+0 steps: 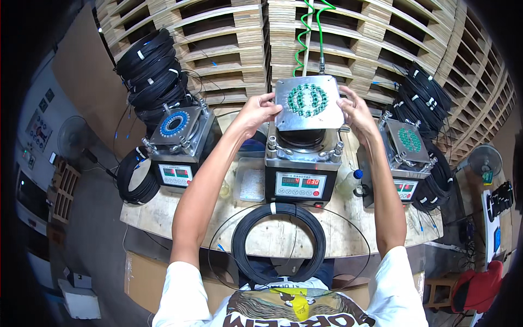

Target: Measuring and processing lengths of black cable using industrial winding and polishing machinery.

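A square metal polishing plate (333, 87), carrying rings of small green connectors (306, 100), is held tilted above the middle polishing machine (271, 182). My left hand (260, 113) pinches its left edge between thumb and fingers. On the opposite edge, my right hand (357, 111) grips the same plate. Beneath it shows the machine's dark round pad (300, 139), partly covered by the plate. Metal clamp posts stand at the machine's corners. Closer to me, a coil of black cable (239, 240) lies at the table's front edge, with a blue-tipped end loose at its left.
Polishing machines stand at left (174, 173) and right (404, 188), both with plates fitted. Black cable coils pile up at left (147, 76) and right (422, 92). A blue-capped bottle (348, 185) and shallow tray (251, 182) flank the middle machine. A green hose (298, 49) hangs behind.
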### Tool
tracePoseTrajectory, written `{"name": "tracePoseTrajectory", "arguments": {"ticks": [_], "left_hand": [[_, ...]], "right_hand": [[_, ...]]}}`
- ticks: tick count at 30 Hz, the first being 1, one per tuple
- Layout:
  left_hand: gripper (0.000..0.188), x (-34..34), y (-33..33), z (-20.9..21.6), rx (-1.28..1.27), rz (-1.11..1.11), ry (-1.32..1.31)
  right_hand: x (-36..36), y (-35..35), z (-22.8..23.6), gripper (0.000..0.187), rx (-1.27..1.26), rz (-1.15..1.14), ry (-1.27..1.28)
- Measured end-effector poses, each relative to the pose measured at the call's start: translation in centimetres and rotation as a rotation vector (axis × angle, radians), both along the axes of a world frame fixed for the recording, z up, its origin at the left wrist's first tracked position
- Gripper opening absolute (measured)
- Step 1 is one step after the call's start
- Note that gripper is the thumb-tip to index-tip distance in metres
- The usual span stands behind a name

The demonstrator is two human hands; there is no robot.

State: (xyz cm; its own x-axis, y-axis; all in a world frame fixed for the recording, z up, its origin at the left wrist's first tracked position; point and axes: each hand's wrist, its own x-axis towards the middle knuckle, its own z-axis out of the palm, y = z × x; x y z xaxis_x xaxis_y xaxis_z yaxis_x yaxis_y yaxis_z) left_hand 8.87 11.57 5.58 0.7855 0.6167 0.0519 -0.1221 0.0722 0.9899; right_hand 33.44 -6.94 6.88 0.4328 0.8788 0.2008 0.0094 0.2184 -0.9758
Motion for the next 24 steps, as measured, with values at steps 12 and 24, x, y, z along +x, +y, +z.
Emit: {"name": "tracePoseTrajectory", "arguments": {"ticks": [12,24], "left_hand": [[0.073,-0.6,-0.2,-2.9,0.037,0.016,0.162],[0.068,-0.2,0.6,-4.5,0.105,0.011,0.336]], "right_hand": [[-0.2,-0.7,-5.8,0.046,-0.166,-0.042,-0.083],[0.9,-0.8,-6.7,0.046,-0.359,-0.042,-0.145]]}}
